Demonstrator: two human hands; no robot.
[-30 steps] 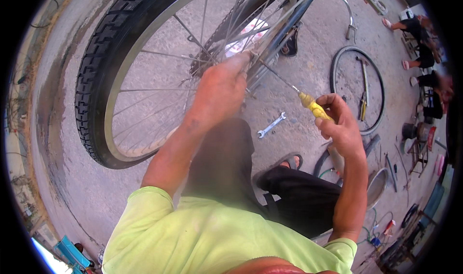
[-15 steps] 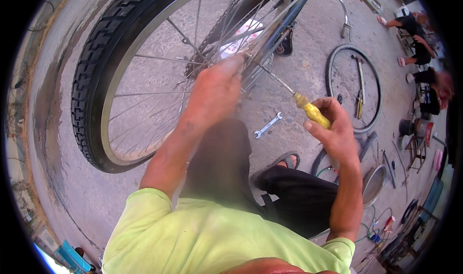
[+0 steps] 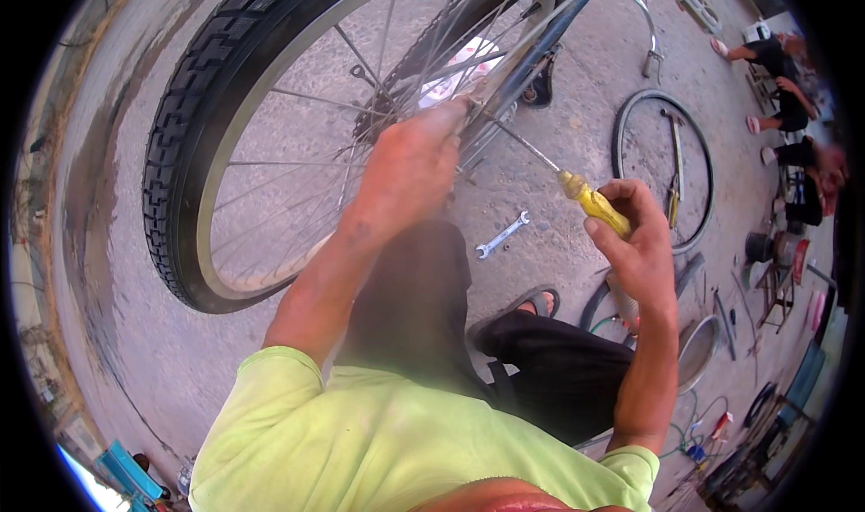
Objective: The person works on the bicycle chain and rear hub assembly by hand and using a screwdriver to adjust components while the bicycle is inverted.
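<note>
My right hand [image 3: 636, 242] is closed round the yellow handle of a screwdriver [image 3: 587, 203]. Its thin shaft slants up and left, the tip reaching the dark bicycle frame [image 3: 539, 50] beside the wheel's hub. At that same spot is my left hand [image 3: 410, 165], its fingers bent inward against the frame end; what they grip is hidden behind the knuckles. A bicycle wheel with a knobby black tyre [image 3: 171, 187] and metal spokes fills the upper left, my left forearm crossing in front of it.
On the concrete lie an open-end wrench [image 3: 503, 234], a loose tyre [image 3: 620, 142] and a hammer [image 3: 677, 156] inside its ring. A metal basin [image 3: 700, 350] stands right of my right forearm. Several people sit along the far right edge.
My right hand and the screwdriver have shifted slightly right in the picture. The wheel and frame appear a little further right too. Both hands keep their places at the work.
</note>
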